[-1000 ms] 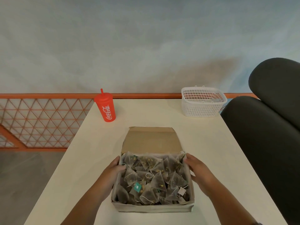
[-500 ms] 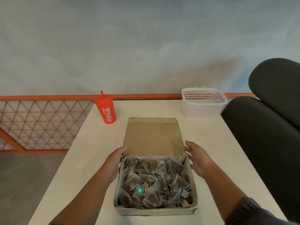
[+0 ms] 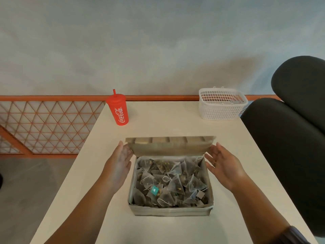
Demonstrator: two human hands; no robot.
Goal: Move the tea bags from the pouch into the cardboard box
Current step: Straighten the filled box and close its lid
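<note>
- The left hand [image 3: 119, 162] lies flat with straight fingers, gripping nothing, its fingertips against the left edge of the half-raised lid [image 3: 170, 147].
- The cardboard box [image 3: 168, 211] sits near the front of the table, heaped with tea bags [image 3: 168, 180]. No pouch is in view, so the transfer looks finished and closing seems to be the step in hand.
- To do it well, bring both lid edges down evenly and tuck loose strings and tags inside first. The bags are soft and may catch under the flap.
- The right hand [image 3: 223, 166] mirrors the left, open and flat at the lid's right edge. I cannot tell whether it touches.
- An orange lattice railing [image 3: 44, 125] runs on the left, below a pale wall.
- On the cream table [image 3: 158, 124] stand a red cup [image 3: 118, 110] and a white basket [image 3: 221, 104], both well behind the box.
- A black chair [image 3: 290, 138] stands at the right.
</note>
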